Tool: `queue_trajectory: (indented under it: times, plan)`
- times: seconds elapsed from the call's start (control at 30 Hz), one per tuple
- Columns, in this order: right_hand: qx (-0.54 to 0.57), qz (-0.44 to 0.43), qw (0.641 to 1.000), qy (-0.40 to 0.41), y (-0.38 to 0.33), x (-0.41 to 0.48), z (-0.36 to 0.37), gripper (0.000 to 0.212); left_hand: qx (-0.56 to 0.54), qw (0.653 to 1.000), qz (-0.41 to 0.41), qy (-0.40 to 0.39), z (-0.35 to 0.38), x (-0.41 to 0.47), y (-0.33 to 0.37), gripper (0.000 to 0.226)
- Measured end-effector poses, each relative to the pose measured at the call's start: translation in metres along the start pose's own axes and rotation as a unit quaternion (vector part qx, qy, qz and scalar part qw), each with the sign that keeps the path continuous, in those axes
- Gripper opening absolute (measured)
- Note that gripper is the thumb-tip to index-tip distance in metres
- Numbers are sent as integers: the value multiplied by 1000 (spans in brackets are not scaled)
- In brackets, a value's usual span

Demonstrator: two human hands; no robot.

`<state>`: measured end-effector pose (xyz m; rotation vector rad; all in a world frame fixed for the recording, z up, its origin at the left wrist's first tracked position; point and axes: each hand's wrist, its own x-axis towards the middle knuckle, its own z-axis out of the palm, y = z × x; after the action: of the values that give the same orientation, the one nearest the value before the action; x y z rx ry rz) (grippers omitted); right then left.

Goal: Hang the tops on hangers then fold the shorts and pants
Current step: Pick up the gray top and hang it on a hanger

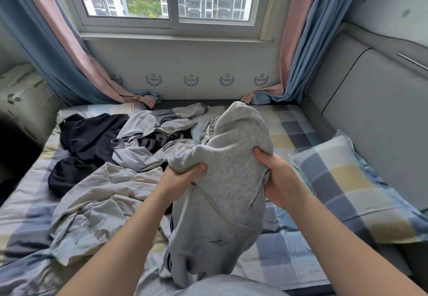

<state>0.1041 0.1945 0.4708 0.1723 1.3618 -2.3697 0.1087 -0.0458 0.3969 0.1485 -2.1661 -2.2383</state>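
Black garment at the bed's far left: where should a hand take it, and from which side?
Likely its far left edge, approached from the bed's left side. There the black garment lies uncovered on the checked sheet, while its right part runs under a pale grey garment.

The heather-grey fleece zip hoodie is a flecked mid grey with a dull silver zip line. Toward the bed's left edge, the soft black garment is plain black. Near the middle, the thin light grey jacket has darker grey bands. The crumpled beige cotton shirt is pale and unpatterned. The checked cotton bedsheet and the checked rectangular pillow show squares of slate blue, pale yellow and white. The long fabric curtains are blue and pink. The pale wall panel bears blue crest emblems.
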Motion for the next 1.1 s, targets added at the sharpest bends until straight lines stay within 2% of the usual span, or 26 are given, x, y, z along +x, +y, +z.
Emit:
queue_trajectory:
  times: [0.13,0.27,0.33,0.4,0.43,0.47,0.53,0.57,0.6,0.63,0.7,0.8,0.9,0.93,1.0,1.1]
  plan:
    - [-8,-1,1000,17,4,3,-2,48,65,997,-28,32,2,0,0,13]
    - [-33,-14,998,46,10,11,-14,43,69,994,1,90,1,-2,7,7]
    - [-102,-1,990,99,12,16,-23,31,75,993,17,92,1,-6,18,6]
    - [-222,55,962,150,15,18,-29,22,78,994,39,63,1,-11,28,8]
    - [-281,78,943,163,16,19,-31,25,89,994,47,38,2,-14,33,8]
    - [-338,74,921,180,15,20,-30,33,110,993,47,13,2,-17,37,12]
    - [-419,2,884,209,9,23,-25,45,176,983,40,-42,5,-23,40,24]
    - [-430,-25,880,199,5,23,-19,45,211,974,40,-73,7,-26,40,25]
    - [-423,-14,889,172,0,24,-12,45,244,963,44,-102,11,-29,40,24]
    - [-415,31,899,137,-2,24,-4,50,275,951,54,-127,14,-32,38,24]
    - [-428,161,887,70,-2,25,10,70,337,923,99,-159,22,-39,32,24]
    - [-472,297,830,3,16,30,19,86,391,883,194,-170,26,-48,24,18]
    - [-485,379,787,-30,44,30,14,83,407,877,207,-151,19,-53,21,22]
    - [-468,398,788,-40,52,30,11,70,396,883,205,-149,17,-55,22,18]
    - [-417,394,818,-46,66,31,6,27,373,893,200,-154,14,-59,22,12]
    - [-354,298,886,38,78,40,-2,21,367,901,178,-148,14,-63,17,7]
